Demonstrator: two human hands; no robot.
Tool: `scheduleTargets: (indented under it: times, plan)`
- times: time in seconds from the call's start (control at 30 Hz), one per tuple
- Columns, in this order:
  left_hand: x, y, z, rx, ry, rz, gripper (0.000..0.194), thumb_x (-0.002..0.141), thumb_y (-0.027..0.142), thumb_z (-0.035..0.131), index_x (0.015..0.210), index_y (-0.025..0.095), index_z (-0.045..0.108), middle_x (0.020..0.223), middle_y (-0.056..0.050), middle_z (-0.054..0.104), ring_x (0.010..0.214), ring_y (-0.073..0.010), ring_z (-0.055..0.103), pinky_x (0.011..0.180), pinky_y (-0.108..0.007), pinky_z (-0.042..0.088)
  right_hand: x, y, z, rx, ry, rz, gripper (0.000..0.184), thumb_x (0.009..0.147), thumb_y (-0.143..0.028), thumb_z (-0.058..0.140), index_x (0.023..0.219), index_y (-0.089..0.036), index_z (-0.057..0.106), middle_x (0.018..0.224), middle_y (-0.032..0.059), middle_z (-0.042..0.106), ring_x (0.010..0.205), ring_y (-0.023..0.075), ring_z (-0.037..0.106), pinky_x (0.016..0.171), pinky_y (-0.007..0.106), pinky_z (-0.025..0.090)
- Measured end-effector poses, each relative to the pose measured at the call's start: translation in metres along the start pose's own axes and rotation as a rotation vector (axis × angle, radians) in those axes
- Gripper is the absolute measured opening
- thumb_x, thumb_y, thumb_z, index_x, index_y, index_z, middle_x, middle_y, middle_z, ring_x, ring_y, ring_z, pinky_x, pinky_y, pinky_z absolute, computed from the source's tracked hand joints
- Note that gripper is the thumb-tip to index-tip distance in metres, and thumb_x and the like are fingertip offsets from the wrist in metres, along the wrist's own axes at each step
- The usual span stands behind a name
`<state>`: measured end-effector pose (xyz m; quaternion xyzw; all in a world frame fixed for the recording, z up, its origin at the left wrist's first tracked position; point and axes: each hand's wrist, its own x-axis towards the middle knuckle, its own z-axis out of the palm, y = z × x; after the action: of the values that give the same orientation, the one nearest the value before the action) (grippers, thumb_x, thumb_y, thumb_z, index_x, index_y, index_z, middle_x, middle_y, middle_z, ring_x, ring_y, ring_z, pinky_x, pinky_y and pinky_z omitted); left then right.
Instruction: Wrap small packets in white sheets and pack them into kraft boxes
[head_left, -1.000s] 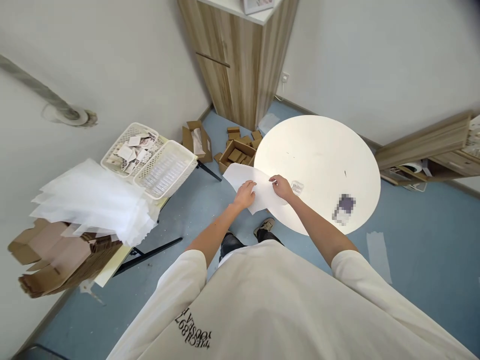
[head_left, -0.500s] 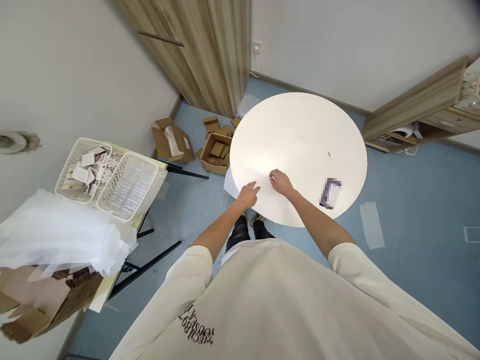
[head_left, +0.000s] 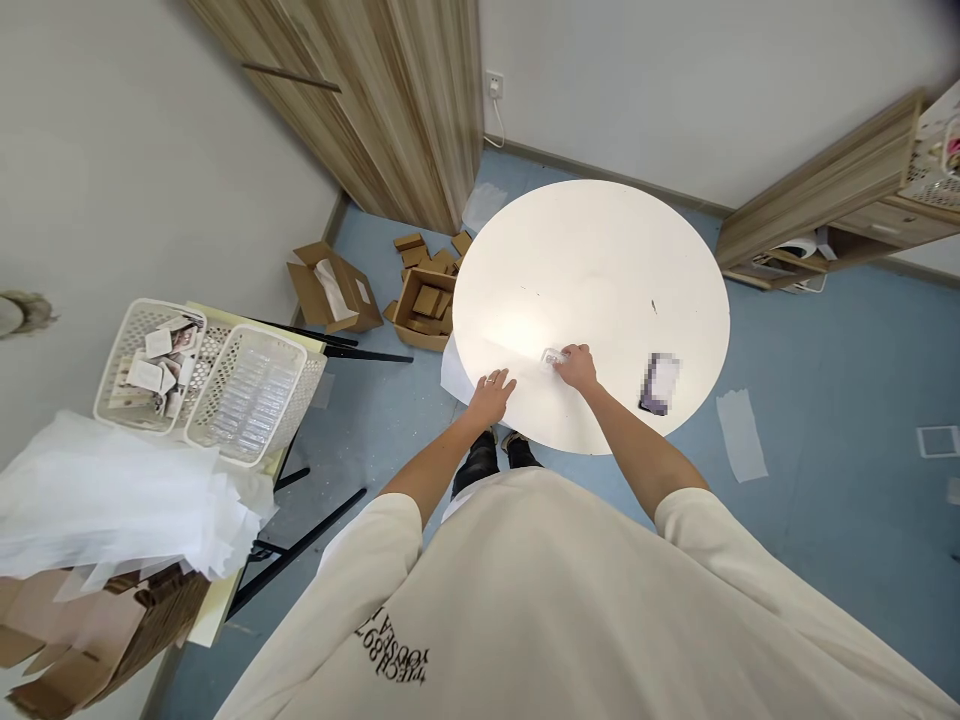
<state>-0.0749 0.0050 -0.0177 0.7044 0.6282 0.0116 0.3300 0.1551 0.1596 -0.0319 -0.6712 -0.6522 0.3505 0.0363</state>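
Observation:
A thin white sheet (head_left: 454, 374) lies over the near left part of the round white table (head_left: 637, 240), and one corner sticks out past the rim. My left hand (head_left: 491, 396) rests on the sheet with its fingers spread. A small clear plastic case (head_left: 553, 357) is pinched in the fingers of my right hand (head_left: 577, 368), low over the sheet or touching it; I cannot tell which. The far edge of the sheet blends into the tabletop.
At the left, a side table holds a white basket (head_left: 105, 385) of cards, another basket (head_left: 196, 440) of clear cases, white sheets (head_left: 112, 495) and flattened cardboard (head_left: 150, 630). Open cartons (head_left: 409, 335) stand on the floor. A blurred-out object (head_left: 660, 383) lies on the round table.
The sheet, earlier held up by both hands, now lies on the table. My right hand has taken hold of the clear case. The view has turned left and down.

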Motion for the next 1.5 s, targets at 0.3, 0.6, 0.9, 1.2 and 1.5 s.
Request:
scheduleTargets:
  times: [0.3, 0.6, 0.9, 1.2, 1.5]
  plan:
    - [0.004, 0.001, 0.001, 0.024, -0.01, -0.001, 0.075, 0.084, 0.013, 0.055, 0.157, 0.026, 0.043, 0.169, -0.012, 0.033, 0.158, -0.0354, 0.025, 0.127, -0.06, 0.022, 0.012, -0.007, -0.019, 0.222, 0.018, 0.032, 0.027, 0.079, -0.033, 0.065, 0.101, -0.026, 0.052, 0.091, 0.0013, 0.061, 0.079, 0.0201, 0.055, 0.075, 0.034, 0.048]
    - [0.05, 0.004, -0.004, -0.052, 0.056, -0.001, 0.08, 0.082, 0.014, 0.055, 0.161, 0.023, 0.039, 0.171, -0.014, 0.028, 0.159, -0.0393, 0.021, 0.126, -0.066, 0.014, 0.008, -0.017, -0.048, 0.362, 0.001, -0.126, 0.026, 0.082, -0.033, 0.058, 0.105, -0.024, 0.06, 0.089, 0.0015, 0.061, 0.082, 0.0192, 0.057, 0.08, 0.034, 0.05]
    - [0.058, 0.007, -0.014, -0.083, 0.091, 0.009, 0.08, 0.08, 0.012, 0.057, 0.158, 0.023, 0.042, 0.17, -0.015, 0.03, 0.158, -0.0382, 0.023, 0.127, -0.063, 0.014, -0.01, -0.013, -0.014, 0.298, -0.168, -0.106, 0.024, 0.082, -0.029, 0.057, 0.105, -0.026, 0.065, 0.083, -0.0005, 0.062, 0.078, 0.0195, 0.059, 0.074, 0.034, 0.051]
    - [0.054, 0.025, -0.019, -0.006, 0.052, -0.019, 0.067, 0.094, 0.016, 0.051, 0.159, 0.018, 0.036, 0.167, -0.018, 0.033, 0.152, -0.0376, 0.034, 0.122, -0.055, 0.028, -0.005, -0.014, 0.002, 0.197, -0.182, -0.157, 0.03, 0.089, -0.023, 0.055, 0.116, -0.022, 0.067, 0.127, 0.0097, 0.065, 0.098, 0.021, 0.065, 0.096, 0.039, 0.054]
    - [0.077, 0.05, -0.02, 0.131, -0.011, -0.034, 0.083, 0.093, 0.031, 0.062, 0.165, 0.02, 0.021, 0.17, -0.019, 0.027, 0.151, -0.0393, 0.035, 0.118, -0.05, 0.035, -0.007, 0.008, -0.02, 0.022, -0.111, -0.191, 0.039, 0.094, -0.016, 0.045, 0.127, -0.021, 0.065, 0.136, 0.0119, 0.06, 0.115, 0.0263, 0.063, 0.101, 0.044, 0.054]
